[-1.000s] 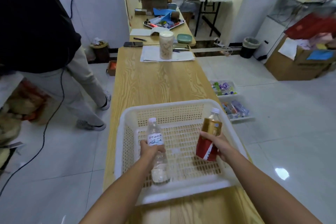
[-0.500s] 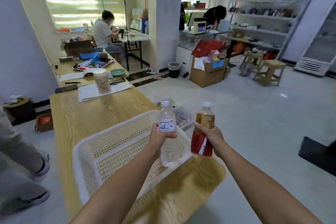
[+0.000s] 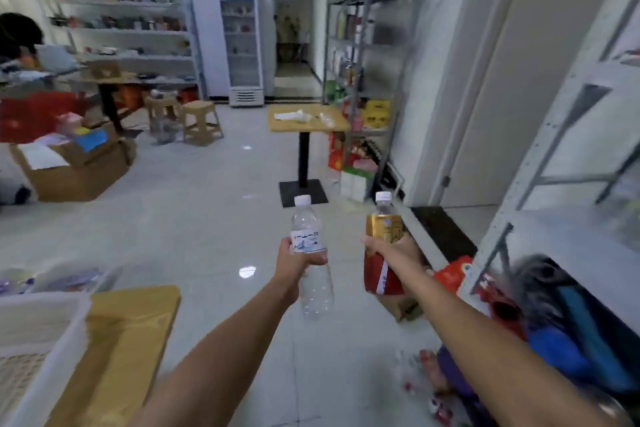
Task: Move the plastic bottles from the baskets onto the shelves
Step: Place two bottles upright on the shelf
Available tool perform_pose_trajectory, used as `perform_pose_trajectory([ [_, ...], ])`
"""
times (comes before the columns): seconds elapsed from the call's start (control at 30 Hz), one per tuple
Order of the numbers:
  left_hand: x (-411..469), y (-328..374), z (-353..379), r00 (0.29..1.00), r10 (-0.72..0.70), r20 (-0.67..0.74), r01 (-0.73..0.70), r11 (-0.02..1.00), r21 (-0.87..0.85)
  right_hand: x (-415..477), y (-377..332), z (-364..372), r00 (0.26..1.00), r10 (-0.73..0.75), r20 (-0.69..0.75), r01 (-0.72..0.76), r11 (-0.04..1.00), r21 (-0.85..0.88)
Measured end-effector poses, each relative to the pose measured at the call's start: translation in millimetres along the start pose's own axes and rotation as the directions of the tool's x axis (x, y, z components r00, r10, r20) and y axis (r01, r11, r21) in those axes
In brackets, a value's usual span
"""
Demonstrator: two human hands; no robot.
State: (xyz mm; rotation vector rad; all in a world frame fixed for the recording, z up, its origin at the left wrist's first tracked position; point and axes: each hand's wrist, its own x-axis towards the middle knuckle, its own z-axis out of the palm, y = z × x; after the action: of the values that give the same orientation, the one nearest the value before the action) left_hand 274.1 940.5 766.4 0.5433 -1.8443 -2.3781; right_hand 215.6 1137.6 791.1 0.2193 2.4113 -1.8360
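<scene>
A person's left hand (image 3: 298, 262) is wrapped around the middle of a clear water bottle (image 3: 311, 260), fingers closed over the lower edge of its white-and-blue label, while the right hand (image 3: 394, 253) is clasped about a bottle of amber drink (image 3: 382, 246) where its gold label meets the red one. Both bottles are carried in the air at arm's length, side by side and a little apart, over the pale tiled floor.

A second ago the two bottles were inside the white basket (image 3: 38, 333) on the wooden table (image 3: 128, 333); now the basket has dropped to the lower left corner of the view and the person has turned to face the room. The pick-up looks finished and the carrying leg under way, with the placing yet to be done.

Each bottle stands nearly upright, its long axis running top to bottom and its white cap uppermost; the bases angle slightly back toward the carrier.

A grey metal shelving unit (image 3: 367, 55) stocked with goods rises ahead beside a small wooden table on a black pedestal (image 3: 308, 121), and a paler shelf frame (image 3: 568, 135) stands close at the right, where blur hides much detail. Which shelf is intended cannot be told.
</scene>
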Motion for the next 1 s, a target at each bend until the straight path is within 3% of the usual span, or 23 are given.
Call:
perform_pose_trajectory([
  [0.13,-20,-25,158,0.921,-0.056,0.387,0.007,0.992,0.127,-36,45,-159,0.931,0.078,-0.356,-0.058,0.996,0.066],
  [0.27,-73,-60,305,0.742,-0.104,0.662,-0.027,0.982,0.185,-106,91,-288,0.744,0.16,-0.649,-0.099,0.987,0.13],
  [0.37,-129,-88,397,0.575,-0.165,0.802,-0.031,0.974,0.223,-164,124,-365,0.582,0.213,-0.785,-0.138,0.977,0.163],
  [0.57,-240,-141,535,0.236,-0.234,0.943,-0.099,0.96,0.263,-255,176,-470,0.291,0.284,-0.914,-0.22,0.949,0.225],
  [0.77,-349,-184,630,-0.083,-0.234,0.969,-0.19,0.958,0.215,-334,213,-552,0.004,0.284,-0.959,-0.146,0.949,0.28],
  [0.87,-402,-206,653,-0.19,-0.207,0.96,-0.206,0.964,0.167,-371,237,-566,-0.126,0.254,-0.959,-0.052,0.964,0.262],
  [1.0,-458,-233,662,-0.258,-0.191,0.947,-0.271,0.955,0.119,-416,265,-575,-0.274,0.255,-0.927,-0.03,0.962,0.273],
])
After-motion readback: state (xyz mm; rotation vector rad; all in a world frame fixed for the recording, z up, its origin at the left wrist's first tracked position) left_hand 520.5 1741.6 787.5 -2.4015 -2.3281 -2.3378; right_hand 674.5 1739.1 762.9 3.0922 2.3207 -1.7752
